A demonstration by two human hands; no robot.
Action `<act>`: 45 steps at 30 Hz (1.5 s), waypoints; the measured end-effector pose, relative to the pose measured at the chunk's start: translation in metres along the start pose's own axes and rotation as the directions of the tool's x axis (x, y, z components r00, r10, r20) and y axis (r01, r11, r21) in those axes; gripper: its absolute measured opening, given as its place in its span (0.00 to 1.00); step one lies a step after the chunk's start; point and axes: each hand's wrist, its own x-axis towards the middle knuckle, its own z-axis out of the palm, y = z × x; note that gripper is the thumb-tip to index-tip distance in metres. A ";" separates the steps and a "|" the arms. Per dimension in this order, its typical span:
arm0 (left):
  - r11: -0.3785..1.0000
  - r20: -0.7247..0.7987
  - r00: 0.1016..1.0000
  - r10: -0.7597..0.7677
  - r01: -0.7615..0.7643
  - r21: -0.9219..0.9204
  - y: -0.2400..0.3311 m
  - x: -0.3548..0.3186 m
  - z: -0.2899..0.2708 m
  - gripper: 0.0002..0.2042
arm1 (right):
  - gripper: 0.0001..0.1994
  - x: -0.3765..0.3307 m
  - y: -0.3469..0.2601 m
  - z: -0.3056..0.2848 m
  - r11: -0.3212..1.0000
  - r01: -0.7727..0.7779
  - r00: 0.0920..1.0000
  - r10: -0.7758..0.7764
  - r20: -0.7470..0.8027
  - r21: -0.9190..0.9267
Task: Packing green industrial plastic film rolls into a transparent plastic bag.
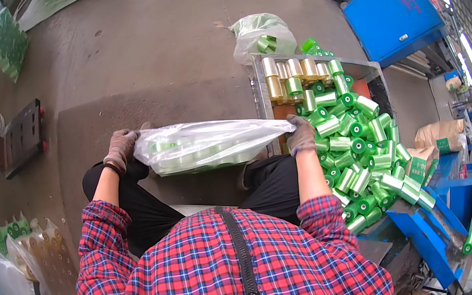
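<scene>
The plastic bag lies at twelve o'clock from the wearer's chest, above the lap, green rolls showing inside. Gloved left hand grips its nine-o'clock end; gloved right hand clutches its gathered three-o'clock end. Too hard a pull could split the thin film; a loose right grasp could let rolls spill. The heap at three o'clock, piled high, might topple if bumped. The bag is cloudy and wrinkled; the heaped rolls are glossy, cored cylinders, with gold rolls at two o'clock.
</scene>
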 end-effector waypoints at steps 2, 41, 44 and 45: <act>0.946 -0.156 0.981 0.119 -0.160 -0.281 0.022 -0.039 0.003 0.07 | 0.07 -0.071 -0.079 0.028 0.971 0.136 0.955 -0.182 -0.236 -0.198; 0.312 0.262 0.584 0.768 -0.698 0.644 0.142 -0.103 -0.055 0.15 | 0.32 -0.028 -0.116 -0.160 0.123 0.050 0.990 0.129 0.066 -0.991; 0.761 0.082 0.804 0.590 -0.587 0.276 0.103 -0.107 -0.062 0.13 | 0.29 -0.020 0.007 -0.209 -0.119 -0.092 0.865 0.482 -0.138 -0.989; 0.770 0.074 0.815 0.575 -0.569 0.288 0.105 -0.108 -0.056 0.13 | 0.27 -0.026 0.034 -0.211 -0.203 -0.151 0.868 0.442 -0.228 -0.967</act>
